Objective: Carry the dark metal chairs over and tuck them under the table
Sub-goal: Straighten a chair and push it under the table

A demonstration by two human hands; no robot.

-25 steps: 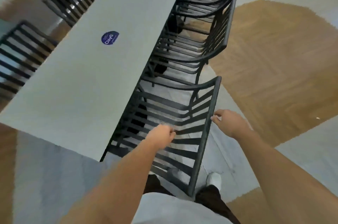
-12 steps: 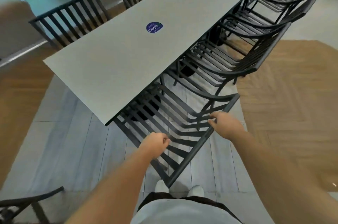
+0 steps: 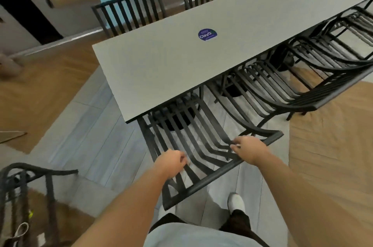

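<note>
Your left hand (image 3: 171, 163) and right hand (image 3: 249, 151) each close their grip on the slatted chair (image 3: 201, 138) back, steering its seat under the desk (image 3: 161, 61) end.

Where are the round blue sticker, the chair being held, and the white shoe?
Blue sticker (image 3: 207, 34), head view, centre of its printed face on the table top.
Held chair (image 3: 217, 175), head view, bare top rail of the backrest between the hands.
White shoe (image 3: 236, 202), head view, on its toe.

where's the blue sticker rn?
Head view, upper centre-right: the blue sticker lies flat on the grey table top, near its end, beyond the chair both hands grip.
</note>
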